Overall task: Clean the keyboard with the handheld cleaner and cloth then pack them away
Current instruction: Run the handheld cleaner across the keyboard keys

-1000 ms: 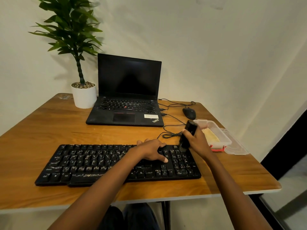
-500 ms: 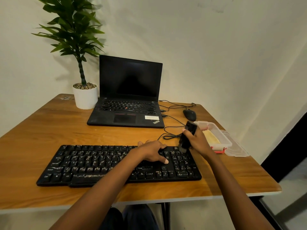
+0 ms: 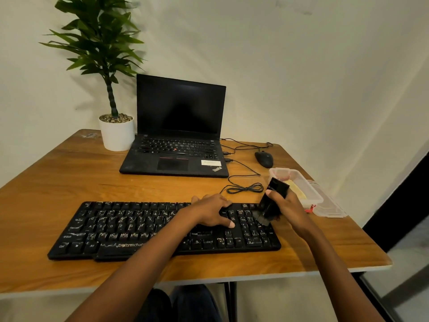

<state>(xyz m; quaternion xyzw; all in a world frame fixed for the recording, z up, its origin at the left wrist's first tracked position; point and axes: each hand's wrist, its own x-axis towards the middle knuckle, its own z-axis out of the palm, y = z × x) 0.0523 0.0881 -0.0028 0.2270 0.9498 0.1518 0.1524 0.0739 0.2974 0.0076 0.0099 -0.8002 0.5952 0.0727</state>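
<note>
Head view: the right hand [image 3: 287,210] grips the black cleaner [image 3: 272,201], its brush tip on the keys at the right end of the keyboard [image 3: 139,228]; the left hand [image 3: 209,212] lies flat, fingers spread, on the keys just beside. Too hard a sweep could pop a keycap or flick dust into the open box [image 3: 312,197] nearby, where the yellow cloth [image 3: 295,189] lies.
</note>
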